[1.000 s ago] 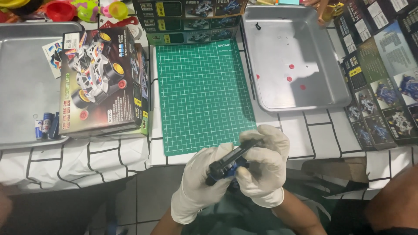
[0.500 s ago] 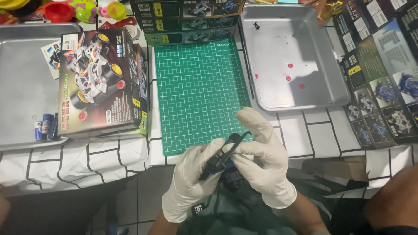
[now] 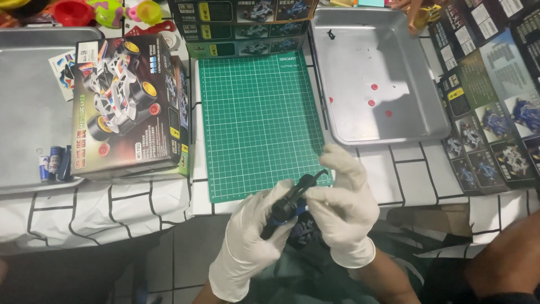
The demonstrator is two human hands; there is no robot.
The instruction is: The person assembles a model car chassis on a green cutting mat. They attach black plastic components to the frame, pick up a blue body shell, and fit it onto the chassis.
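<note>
Both my hands wear white gloves and hold a small black and blue toy car chassis (image 3: pixel 292 202) just below the front edge of the green cutting mat (image 3: pixel 256 118). My left hand (image 3: pixel 250 236) grips the lower end of the chassis from the left. My right hand (image 3: pixel 343 205) holds it from the right, fingers curled around its upper part. The underside of the chassis is hidden by my gloves.
A toy car kit box (image 3: pixel 126 104) lies on a metal tray (image 3: pixel 28 112) at the left, with small batteries (image 3: pixel 50 163) beside it. A second metal tray (image 3: pixel 377 79) at the right holds several small red parts (image 3: pixel 374 101). Printed sheets (image 3: pixel 495 112) lie far right. More boxes (image 3: pixel 247 22) stand behind the mat.
My hands have turned the chassis and shifted slightly; the right hand's fingers opened and then settled around it again. The chassis now points up toward the mat's front edge.
</note>
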